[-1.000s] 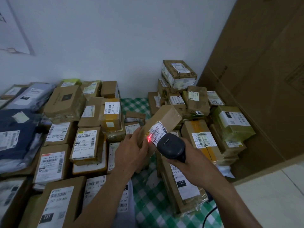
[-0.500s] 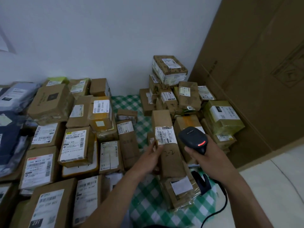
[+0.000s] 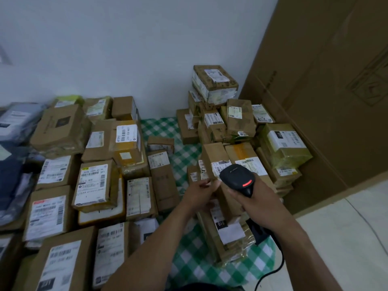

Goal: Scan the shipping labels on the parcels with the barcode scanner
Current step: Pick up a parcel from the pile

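Note:
My right hand [image 3: 255,198] grips a black barcode scanner [image 3: 238,179] with a red light on its top; its cable runs down to the right. The scanner head sits just over the white label of a long brown parcel [image 3: 214,158] that lies on the right-hand stack. My left hand [image 3: 198,194] rests against the near end of that parcel, fingers curled on its edge. Below it lies a larger taped parcel [image 3: 228,234] with a "010" label.
Many labelled cardboard parcels [image 3: 92,183] cover the left side on a green checked cloth [image 3: 189,267]. A taller pile [image 3: 214,85] stands against the white wall. A big cardboard sheet [image 3: 327,91] leans at the right. Pale floor tiles [image 3: 346,238] lie at the lower right.
The long parcel went from raised and tilted under the scanner's red beam to lying flat on the right stack. The scanner has come back over its label; the left hand slid to its near end.

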A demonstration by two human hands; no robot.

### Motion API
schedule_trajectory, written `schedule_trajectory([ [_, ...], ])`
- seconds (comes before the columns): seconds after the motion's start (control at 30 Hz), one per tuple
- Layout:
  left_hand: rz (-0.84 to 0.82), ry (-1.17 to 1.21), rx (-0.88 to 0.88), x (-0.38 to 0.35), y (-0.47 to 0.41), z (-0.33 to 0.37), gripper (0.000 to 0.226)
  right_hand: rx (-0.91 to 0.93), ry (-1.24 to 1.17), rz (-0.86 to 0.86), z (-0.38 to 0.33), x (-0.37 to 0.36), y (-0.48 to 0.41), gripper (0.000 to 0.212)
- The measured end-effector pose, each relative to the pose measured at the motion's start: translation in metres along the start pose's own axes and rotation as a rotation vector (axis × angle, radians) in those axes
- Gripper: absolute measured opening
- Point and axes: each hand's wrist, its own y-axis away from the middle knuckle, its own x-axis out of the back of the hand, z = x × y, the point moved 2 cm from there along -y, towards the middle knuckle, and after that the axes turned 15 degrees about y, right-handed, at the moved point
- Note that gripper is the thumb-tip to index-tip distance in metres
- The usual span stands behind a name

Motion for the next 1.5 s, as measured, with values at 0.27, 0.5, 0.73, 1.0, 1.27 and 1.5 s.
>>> schedule_trajectory([
  [0.27, 0.415, -0.703, -0.362, 0.083, -0.022, -0.058, 0.015, 0.039, 0.085, -0.014, -0.012, -0.023, -0.021, 0.047],
  [0.5, 0.399, -0.653, -0.206, 0.088, -0.062, -0.079, 0.061, 0.065, 0.235, -0.036, -0.010, -0.049, -0.047, 0.059],
  [0.73, 0.647, -0.367, -0.286, 0.085, -0.066, -0.087, 0.081, 0.060, 0.237, -0.091, -0.001, -0.055, -0.058, 0.064],
  [1.0, 0.577, -0.420, -0.066, 0.086, -0.083, -0.093, 0.128, 0.043, 0.175, -0.101, 0.001, -0.054, -0.061, 0.061],
  [1.27, 0.503, -0.225, -0.025, 0.086, -0.084, -0.095, 0.103, 0.027, 0.147, -0.117, 0.004, -0.054, -0.062, 0.070],
  [1.5, 0.504, -0.319, -0.290, 0.090, -0.029, -0.059, 0.104, 0.037, 0.163, -0.101, -0.003, -0.054, -0.059, 0.062],
])
